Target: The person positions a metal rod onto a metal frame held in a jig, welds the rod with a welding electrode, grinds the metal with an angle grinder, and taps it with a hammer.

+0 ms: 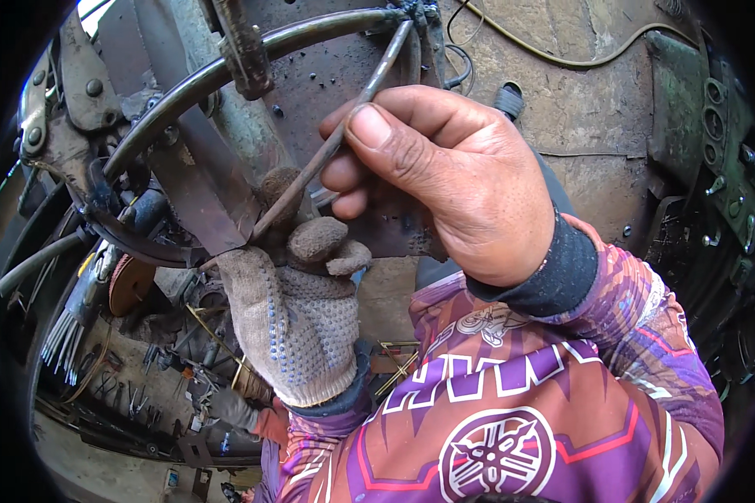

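Between the thumb and fingers of my bare right hand (pixel 453 168) is a thin, dull metal rod (pixel 306 174), pinched near its upper half. It slants from the curved metal bar (pixel 331 32) at the top down to my left hand (pixel 298 314). That hand wears a grey knit glove with blue dots, its fingertips dark with dirt. The gloved fingers are curled round the rod's lower part, whose end pokes out past the thumb. A dark flat metal strip (pixel 197 184) reaches down from the curved bar to the rod, close beside the glove.
Brown metal sheet (pixel 319 84) lies behind the bar. A cable (pixel 554 60) runs across the top right. Green machinery (pixel 675 101) stands at right. Lower left are a brown disc (pixel 132 285), a wire bundle (pixel 75 335), several hand tools (pixel 134 401) and another person's gloved hand (pixel 235 409).
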A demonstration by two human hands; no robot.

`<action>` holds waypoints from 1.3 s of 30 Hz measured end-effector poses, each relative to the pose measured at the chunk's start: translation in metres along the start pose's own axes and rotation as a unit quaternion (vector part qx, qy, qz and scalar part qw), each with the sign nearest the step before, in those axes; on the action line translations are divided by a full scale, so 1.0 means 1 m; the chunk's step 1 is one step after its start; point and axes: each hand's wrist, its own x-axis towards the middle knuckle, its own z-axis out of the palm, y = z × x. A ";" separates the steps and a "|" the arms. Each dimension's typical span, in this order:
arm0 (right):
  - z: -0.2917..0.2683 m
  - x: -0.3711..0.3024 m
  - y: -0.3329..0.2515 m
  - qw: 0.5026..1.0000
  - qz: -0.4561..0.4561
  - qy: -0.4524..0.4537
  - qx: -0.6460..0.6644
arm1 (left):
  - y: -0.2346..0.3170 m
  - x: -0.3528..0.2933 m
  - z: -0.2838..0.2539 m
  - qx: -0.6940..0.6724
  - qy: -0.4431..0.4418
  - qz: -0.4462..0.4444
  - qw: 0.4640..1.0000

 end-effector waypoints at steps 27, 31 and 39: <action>0.001 0.002 -0.002 1.000 0.014 -0.004 -0.006 | -0.003 0.003 0.009 -0.068 -0.067 0.010 0.995; 0.001 0.002 -0.002 1.000 0.002 -0.014 -0.025 | -0.001 0.001 0.011 -0.023 -0.043 0.013 0.999; 0.005 0.002 -0.005 1.000 0.016 0.026 0.003 | -0.003 0.002 0.020 0.060 0.041 0.044 0.996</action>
